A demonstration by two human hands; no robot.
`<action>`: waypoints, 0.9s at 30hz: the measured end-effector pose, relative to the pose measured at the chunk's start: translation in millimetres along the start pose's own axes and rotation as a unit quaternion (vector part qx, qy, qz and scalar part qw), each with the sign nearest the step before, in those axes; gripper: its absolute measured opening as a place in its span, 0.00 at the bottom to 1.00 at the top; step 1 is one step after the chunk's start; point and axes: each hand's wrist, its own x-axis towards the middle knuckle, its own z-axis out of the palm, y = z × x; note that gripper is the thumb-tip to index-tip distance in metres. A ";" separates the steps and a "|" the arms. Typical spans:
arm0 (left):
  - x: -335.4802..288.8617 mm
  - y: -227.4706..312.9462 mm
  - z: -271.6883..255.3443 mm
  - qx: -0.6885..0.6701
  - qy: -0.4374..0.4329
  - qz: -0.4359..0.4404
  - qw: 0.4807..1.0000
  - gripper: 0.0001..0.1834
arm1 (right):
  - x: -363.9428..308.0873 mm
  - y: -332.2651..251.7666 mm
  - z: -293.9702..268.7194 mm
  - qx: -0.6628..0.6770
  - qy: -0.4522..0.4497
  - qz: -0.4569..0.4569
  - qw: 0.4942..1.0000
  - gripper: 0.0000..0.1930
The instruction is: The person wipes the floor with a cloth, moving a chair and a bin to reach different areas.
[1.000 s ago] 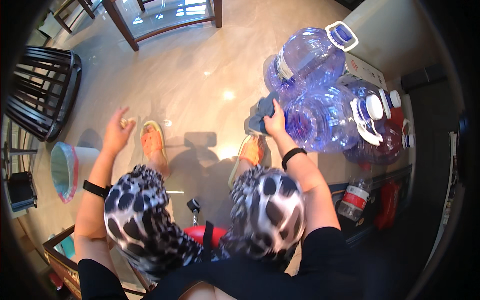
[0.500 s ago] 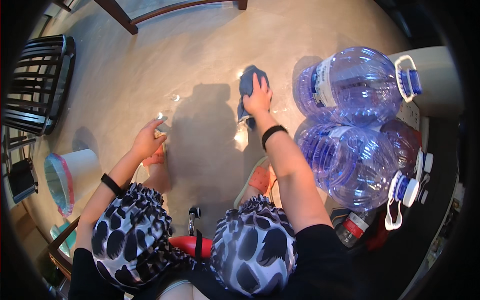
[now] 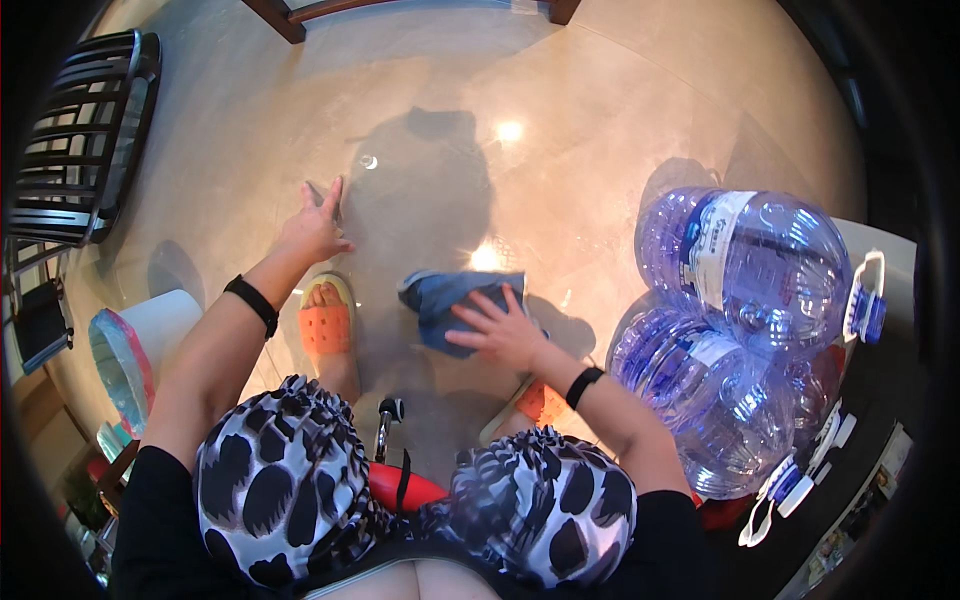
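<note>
A blue cloth (image 3: pixel 436 318) lies on the floor between my feet. My right hand (image 3: pixel 503 328) rests flat on its right part, fingers spread. To the left, my left hand (image 3: pixel 315 232) is held out just beyond my left sandal (image 3: pixel 326 330); its fingers are apart and nothing shows in it. Whether that hand touches the floor I cannot tell. The right sandal (image 3: pixel 543 402) is partly hidden behind my right forearm and knee.
Large clear-blue water bottles (image 3: pixel 770 265) with handles lie on their sides at the right. A lined white bin (image 3: pixel 165 325) stands at the left, below a dark slatted chair (image 3: pixel 85 140). A red seat part with a metal bar (image 3: pixel 384 430) sits between my knees.
My right hand and the cloth have come nearer to me and leftward, and the cloth is spread wider. My left hand has reached farther out with its fingers opened. The view has shifted.
</note>
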 end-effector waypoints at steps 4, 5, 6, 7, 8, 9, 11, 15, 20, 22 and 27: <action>14.2 6.9 1.3 0.037 -0.017 -0.008 0.999 0.65 | 47.6 62.0 -44.9 -0.049 0.014 0.064 0.997 0.33; 13.8 9.5 -0.2 0.057 -0.020 -0.011 0.998 0.65 | 57.6 86.6 -51.8 -0.064 0.043 0.074 0.994 0.32; 14.1 8.8 0.9 0.076 -0.026 -0.015 0.997 0.65 | 68.9 109.0 -64.6 -0.079 0.048 0.099 0.991 0.33; 13.7 1.5 5.3 0.072 -0.014 -0.011 0.997 0.65 | 83.7 126.0 -84.8 -0.090 0.045 0.123 0.987 0.33; 12.7 5.5 4.7 0.071 -0.019 -0.007 0.997 0.65 | 90.8 153.0 -96.5 -0.083 0.043 0.160 0.983 0.32; 10.2 12.1 1.8 0.074 -0.020 -0.012 0.997 0.65 | 98.2 178.2 -109.5 -0.075 0.046 0.201 0.976 0.32; 2.1 12.3 4.2 0.079 -0.030 -0.020 0.996 0.65 | 117.2 206.5 -130.6 -0.045 0.046 0.332 0.941 0.30; 3.4 12.2 1.9 0.039 -0.027 -0.003 0.999 0.66 | 154.9 220.5 -149.0 0.013 0.079 0.491 0.867 0.31; -5.8 5.7 4.1 0.028 -0.053 -0.005 0.998 0.67 | 165.9 102.4 -89.6 -0.058 0.066 0.228 0.970 0.28; -5.0 9.0 1.7 0.036 -0.054 -0.005 0.998 0.67 | 162.0 57.7 -71.0 -0.032 0.054 0.059 0.996 0.27; -12.3 7.7 11.8 0.052 -0.045 -0.006 0.998 0.66 | 206.8 82.2 -92.9 -0.038 0.061 0.037 0.997 0.27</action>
